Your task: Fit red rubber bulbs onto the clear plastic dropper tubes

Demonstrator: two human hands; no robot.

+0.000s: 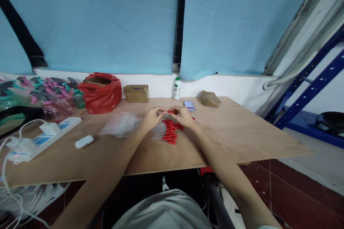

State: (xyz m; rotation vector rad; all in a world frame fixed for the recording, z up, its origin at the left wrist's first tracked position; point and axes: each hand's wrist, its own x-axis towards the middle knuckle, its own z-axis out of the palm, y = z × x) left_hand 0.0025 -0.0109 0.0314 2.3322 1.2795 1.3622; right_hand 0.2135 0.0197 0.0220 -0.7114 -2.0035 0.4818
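Observation:
Both my hands meet over a pile of clear droppers with red rubber bulbs (pixel 169 132) in the middle of the plywood table (pixel 242 136). My left hand (pixel 152 117) and my right hand (pixel 182 116) are pinched together on one red-bulbed dropper (pixel 172 112) held between them just above the pile. A stack of clear plastic bags (pixel 120 124) lies just left of my left hand.
At the back stand a red bag (pixel 101 93), a cardboard box (pixel 136 93), a white bottle (pixel 176 88), a phone (pixel 189 106) and a brown packet (pixel 210 98). A power strip (pixel 43 136) and a white case (pixel 84 141) lie left. Blue shelving (pixel 309 89) stands right.

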